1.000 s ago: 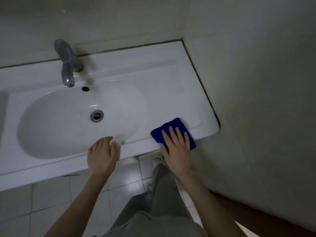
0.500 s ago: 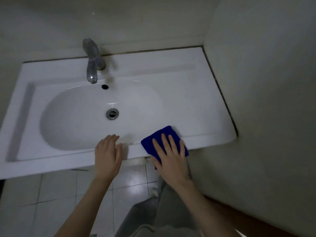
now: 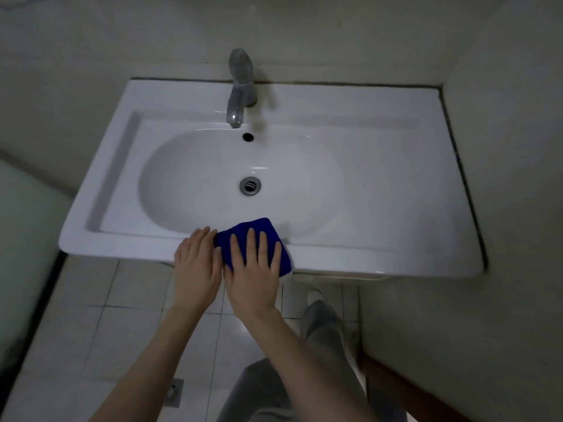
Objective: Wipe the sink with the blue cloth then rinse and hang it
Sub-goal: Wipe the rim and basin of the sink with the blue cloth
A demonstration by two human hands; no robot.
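Head view: right hand (image 3: 254, 275) flat, fingers spread, pressing blue cloth (image 3: 243, 236) on sink (image 3: 396, 257) front rim.

Single head-worn view: looks steeply down, close above white ceramic sink (image 3: 365, 190), facing rear wall (image 3: 182, 32).

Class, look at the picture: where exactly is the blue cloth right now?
The blue cloth lies on the sink's front rim, just below the drain, flat under the right hand, with the left hand beside it.
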